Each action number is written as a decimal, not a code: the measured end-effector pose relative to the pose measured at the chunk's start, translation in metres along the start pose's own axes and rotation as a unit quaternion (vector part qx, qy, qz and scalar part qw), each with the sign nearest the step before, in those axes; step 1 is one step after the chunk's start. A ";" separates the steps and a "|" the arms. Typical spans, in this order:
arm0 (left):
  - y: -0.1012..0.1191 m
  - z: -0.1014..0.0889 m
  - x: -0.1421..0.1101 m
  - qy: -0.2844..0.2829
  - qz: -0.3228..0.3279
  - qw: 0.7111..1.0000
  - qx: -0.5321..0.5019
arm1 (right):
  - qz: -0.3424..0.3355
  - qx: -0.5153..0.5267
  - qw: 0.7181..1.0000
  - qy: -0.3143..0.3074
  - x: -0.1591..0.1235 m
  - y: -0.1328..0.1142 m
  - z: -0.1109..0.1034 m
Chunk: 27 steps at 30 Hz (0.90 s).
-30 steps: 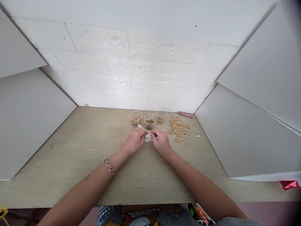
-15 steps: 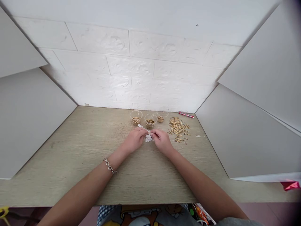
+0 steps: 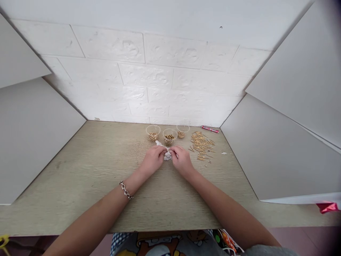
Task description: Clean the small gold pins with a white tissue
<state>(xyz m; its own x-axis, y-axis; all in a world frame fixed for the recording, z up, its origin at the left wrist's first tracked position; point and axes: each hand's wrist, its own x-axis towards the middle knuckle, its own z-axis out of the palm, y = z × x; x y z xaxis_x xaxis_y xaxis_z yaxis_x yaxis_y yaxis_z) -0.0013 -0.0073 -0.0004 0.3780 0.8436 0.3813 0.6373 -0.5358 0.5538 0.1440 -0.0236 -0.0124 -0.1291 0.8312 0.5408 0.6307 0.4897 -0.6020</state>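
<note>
White tissue (image 3: 167,155) pinched by left hand (image 3: 153,160) and right hand (image 3: 181,160), near three clear cups (image 3: 169,137) of gold-coloured pins (image 3: 169,137).

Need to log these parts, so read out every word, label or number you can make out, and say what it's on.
Red-and-white tube by the wall: markings too small to read.
Cartoon-print clothing: no readable words.
Crumpled white tissue between the left hand and right hand: no print visible.
Clear plastic cups: no label visible.
Nothing else can be read.
</note>
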 end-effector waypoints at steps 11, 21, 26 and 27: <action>0.009 -0.004 0.004 -0.044 -0.109 0.989 -0.085 | 0.045 0.042 0.997 0.035 0.001 -0.004 0.004; 0.003 -0.001 0.004 -0.048 -0.122 0.977 -0.166 | 0.094 0.096 0.991 0.026 0.001 -0.002 0.003; 0.000 0.003 0.004 -0.044 -0.128 0.966 -0.222 | 0.129 0.124 0.983 0.026 0.001 0.001 0.005; -0.001 0.004 0.004 -0.045 -0.129 0.964 -0.230 | 0.135 0.128 0.982 0.026 0.000 0.002 0.005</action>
<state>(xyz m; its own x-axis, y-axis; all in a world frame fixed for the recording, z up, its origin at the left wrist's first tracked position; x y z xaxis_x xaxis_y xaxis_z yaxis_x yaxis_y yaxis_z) 0.0027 -0.0031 -0.0022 0.3155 0.9396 0.1328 0.3611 -0.2483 0.8989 0.1410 -0.0208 -0.0164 0.0599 0.9282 0.3672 0.4231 0.3096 -0.8516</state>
